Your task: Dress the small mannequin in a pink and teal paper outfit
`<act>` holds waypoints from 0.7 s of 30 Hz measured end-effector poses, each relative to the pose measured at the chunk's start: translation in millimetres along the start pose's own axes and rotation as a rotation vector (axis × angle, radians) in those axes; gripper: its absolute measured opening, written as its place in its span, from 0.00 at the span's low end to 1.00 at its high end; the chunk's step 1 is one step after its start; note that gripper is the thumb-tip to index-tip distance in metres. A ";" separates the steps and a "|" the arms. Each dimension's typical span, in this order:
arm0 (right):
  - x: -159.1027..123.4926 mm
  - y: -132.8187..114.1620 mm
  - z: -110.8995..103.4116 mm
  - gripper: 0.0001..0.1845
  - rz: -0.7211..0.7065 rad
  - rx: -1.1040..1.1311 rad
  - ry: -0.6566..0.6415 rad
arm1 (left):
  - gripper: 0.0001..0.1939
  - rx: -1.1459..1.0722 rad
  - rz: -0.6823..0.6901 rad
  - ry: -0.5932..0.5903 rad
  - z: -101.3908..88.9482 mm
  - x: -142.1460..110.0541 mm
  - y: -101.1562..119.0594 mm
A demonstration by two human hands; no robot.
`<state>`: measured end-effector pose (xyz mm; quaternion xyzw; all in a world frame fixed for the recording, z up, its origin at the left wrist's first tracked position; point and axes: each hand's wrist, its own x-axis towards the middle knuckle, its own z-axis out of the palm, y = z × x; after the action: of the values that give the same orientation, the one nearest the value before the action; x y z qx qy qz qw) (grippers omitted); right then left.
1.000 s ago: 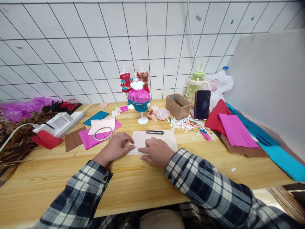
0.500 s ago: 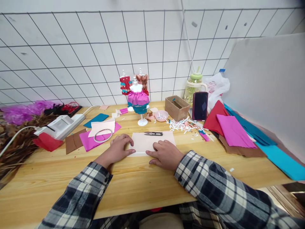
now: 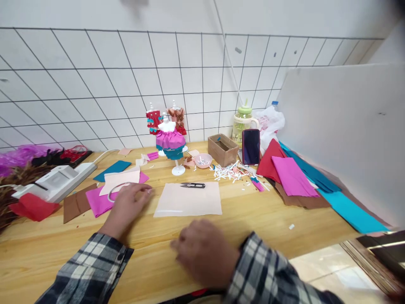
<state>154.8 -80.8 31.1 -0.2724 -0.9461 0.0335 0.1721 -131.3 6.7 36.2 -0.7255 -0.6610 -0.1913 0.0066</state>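
Note:
My left hand [image 3: 126, 207] lies on the white ring [image 3: 111, 193], which rests on a magenta sheet [image 3: 95, 202] left of centre; its fingers look stretched out flat over the ring. My right hand [image 3: 202, 253] hovers near the table's front edge, off the paper, and is smeared by motion, so its fingers cannot be read. Between and beyond the hands a pale pink sheet [image 3: 190, 202] lies flat on the wooden table [image 3: 253, 211]. Small black snips [image 3: 193, 185] rest on the sheet's far edge.
A doll stand in a pink and teal dress [image 3: 171, 141], a pink bowl [image 3: 203, 160], a cardboard box [image 3: 223, 150], a phone [image 3: 251, 146] and paper scraps [image 3: 228, 171] stand behind. Coloured sheets [image 3: 294, 175] and a white board [image 3: 341, 135] fill the right; a power strip [image 3: 57, 181] lies left.
Both hands have left the pale pink sheet. The left one moved left onto the white ring, the right one drew back toward the front edge. The view turned right.

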 end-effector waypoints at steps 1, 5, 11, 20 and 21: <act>-6.1 -12.8 11.3 0.13 -0.057 0.034 0.052 | 0.21 0.094 -0.055 0.016 -3.8 0.5 -6.2; -22.2 -35.7 48.0 0.17 -0.233 0.016 0.148 | 0.27 0.380 -0.361 -0.076 -14.8 1.3 -34.4; -21.7 -29.3 38.7 0.22 -0.242 0.029 0.059 | 0.26 0.387 -0.439 -0.244 -15.9 2.1 -39.6; -28.4 -35.6 19.6 0.19 -0.181 0.060 0.041 | 0.28 0.457 -0.429 -0.195 -15.9 4.4 -26.4; -29.1 -35.7 20.0 0.19 -0.177 0.055 0.043 | 0.27 0.455 -0.430 -0.177 -15.1 5.0 -27.5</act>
<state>153.0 -125.9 9.1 -0.1836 -0.9612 0.0383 0.2021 -161.5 11.0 44.9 -0.5631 -0.8229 0.0284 0.0704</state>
